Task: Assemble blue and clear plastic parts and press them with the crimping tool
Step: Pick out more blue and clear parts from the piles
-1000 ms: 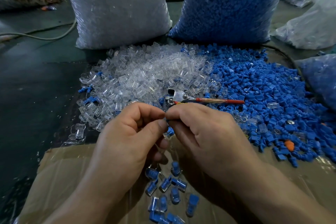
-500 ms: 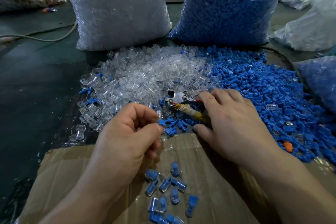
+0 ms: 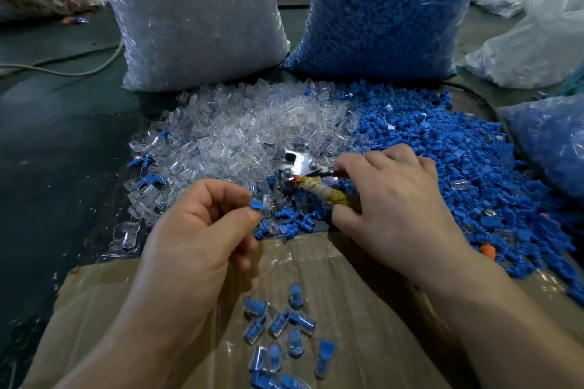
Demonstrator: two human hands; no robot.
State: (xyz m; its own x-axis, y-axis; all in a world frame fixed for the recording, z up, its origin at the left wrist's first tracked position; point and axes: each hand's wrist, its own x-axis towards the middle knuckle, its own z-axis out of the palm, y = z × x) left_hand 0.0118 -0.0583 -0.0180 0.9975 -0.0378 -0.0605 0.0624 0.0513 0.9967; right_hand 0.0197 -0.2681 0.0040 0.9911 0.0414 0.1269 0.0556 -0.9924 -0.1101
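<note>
My left hand (image 3: pixel 202 230) pinches a small joined blue and clear part (image 3: pixel 256 205) between thumb and forefinger, above the near edge of the piles. My right hand (image 3: pixel 395 199) grips the wrapped handles of the crimping tool (image 3: pixel 311 178), whose shiny metal head (image 3: pixel 295 163) points left onto the clear parts. A heap of clear plastic parts (image 3: pixel 240 136) lies centre left. Beside it on the right spreads a heap of blue plastic parts (image 3: pixel 458 167). Several assembled blue-and-clear pieces (image 3: pixel 281 322) lie on the cardboard sheet (image 3: pixel 363 309) between my forearms.
Behind the heaps stand a big bag of clear parts (image 3: pixel 196 16) and a big bag of blue parts (image 3: pixel 385 9). More plastic bags (image 3: pixel 537 41) lie at the right, another blue-filled bag (image 3: pixel 556 142) at the right edge. A cable (image 3: pixel 63 69) crosses the dark table at left.
My hands have come apart. The right hand left the part, reached forward and closed on the crimping tool's handles, lifting them; the left hand keeps the joined part.
</note>
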